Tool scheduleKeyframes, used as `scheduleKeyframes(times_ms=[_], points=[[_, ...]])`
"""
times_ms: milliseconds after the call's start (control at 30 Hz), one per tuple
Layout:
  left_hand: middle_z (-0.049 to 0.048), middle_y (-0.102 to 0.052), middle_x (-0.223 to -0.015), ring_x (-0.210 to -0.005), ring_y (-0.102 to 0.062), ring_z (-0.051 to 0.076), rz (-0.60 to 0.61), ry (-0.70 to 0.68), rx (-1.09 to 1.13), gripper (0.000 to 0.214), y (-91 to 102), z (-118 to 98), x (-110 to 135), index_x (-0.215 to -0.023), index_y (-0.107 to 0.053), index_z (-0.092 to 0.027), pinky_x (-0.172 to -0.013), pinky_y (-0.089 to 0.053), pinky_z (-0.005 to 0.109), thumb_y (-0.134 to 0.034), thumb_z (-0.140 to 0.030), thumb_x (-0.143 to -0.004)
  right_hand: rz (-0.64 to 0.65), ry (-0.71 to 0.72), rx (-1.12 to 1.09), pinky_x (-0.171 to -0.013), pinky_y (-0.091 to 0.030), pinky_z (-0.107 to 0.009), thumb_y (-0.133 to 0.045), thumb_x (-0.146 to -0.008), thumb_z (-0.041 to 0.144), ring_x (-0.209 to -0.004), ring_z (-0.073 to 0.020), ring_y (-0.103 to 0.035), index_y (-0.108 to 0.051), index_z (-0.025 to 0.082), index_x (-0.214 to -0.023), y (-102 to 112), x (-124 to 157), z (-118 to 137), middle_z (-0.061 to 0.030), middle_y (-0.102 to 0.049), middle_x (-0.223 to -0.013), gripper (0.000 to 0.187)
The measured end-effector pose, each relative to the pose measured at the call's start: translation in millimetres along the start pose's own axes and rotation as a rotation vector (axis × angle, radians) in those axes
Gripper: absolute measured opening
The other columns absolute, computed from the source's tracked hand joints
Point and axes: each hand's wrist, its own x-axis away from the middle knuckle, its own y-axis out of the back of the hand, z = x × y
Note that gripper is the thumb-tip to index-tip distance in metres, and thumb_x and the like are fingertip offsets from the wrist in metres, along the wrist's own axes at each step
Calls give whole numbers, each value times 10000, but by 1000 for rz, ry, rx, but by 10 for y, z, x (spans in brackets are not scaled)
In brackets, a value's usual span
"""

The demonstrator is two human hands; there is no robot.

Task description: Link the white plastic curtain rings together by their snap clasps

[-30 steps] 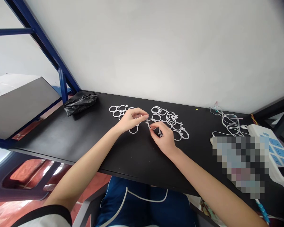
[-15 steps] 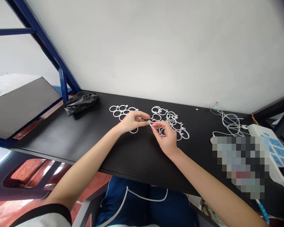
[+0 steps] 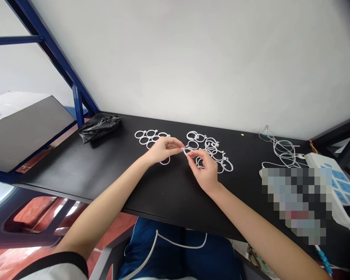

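Between my two hands is a small white ring (image 3: 185,152), like a curtain ring with a little eyelet. My right hand (image 3: 204,170) pinches its near right side between thumb and fingertips. My left hand (image 3: 163,149) has its thumb and fingertips closed on the ring's left end. Several similar white rings (image 3: 145,140) lie spread on the black table behind and beside my left hand, which covers some of them. Beyond my right hand, a second loose group of white rings (image 3: 218,155) overlaps in a pile, partly hidden by that hand.
A crumpled black plastic bag (image 3: 100,127) lies at the table's (image 3: 76,167) far left. Toward the right are a coiled white cable (image 3: 284,153), a white power strip (image 3: 335,182) and a pixelated object (image 3: 297,202). A pale wall (image 3: 192,70) rises behind the table.
My left fingertips have closed from a spread position onto the ring held by my right hand. My right hand has hardly moved, and the rings on the table lie as before.
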Motion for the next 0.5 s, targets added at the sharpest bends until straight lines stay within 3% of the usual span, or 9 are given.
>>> scheduleKeyframes(times_ms=[500], points=[[92,-744,-905,-889,-716,205,-36,1,45,289,-16,-21,4,-872,-701,-118,-889,-566,387,-817,-335,-719,6,17,9,-720,-583,-312,-617,-878,122,-810,-173,-706,-618,233,-971,5,-6,-2,-20,-712,-881,144]])
